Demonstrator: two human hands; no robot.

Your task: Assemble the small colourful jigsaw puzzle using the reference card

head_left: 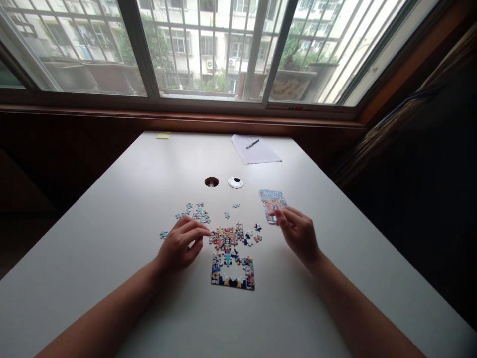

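A partly joined jigsaw puzzle (pixel 250 278) lies on the white table, its lower frame joined around a gap. Just above it are packed loose puzzle pieces (pixel 225 237), with more blue pieces (pixel 201 215) to the upper left. My left hand (pixel 183 242) rests beside the packed pieces, fingers loosely stretched and the index fingertip at their left edge. My right hand (pixel 298 232) is closed in a pinch over the lower edge of a colourful picture card (pixel 273 200). A small puzzle piece (pixel 274 218) seems to be between its fingertips, partly hidden.
Dark pieces (pixel 248 238) lie right of the cluster. Farther back are a round cable hole (pixel 211 182), its silver cover (pixel 235 183), a paper sheet (pixel 261 153) with a pen (pixel 252 143), and a yellow sticky note (pixel 163 135). A barred window stands behind the table.
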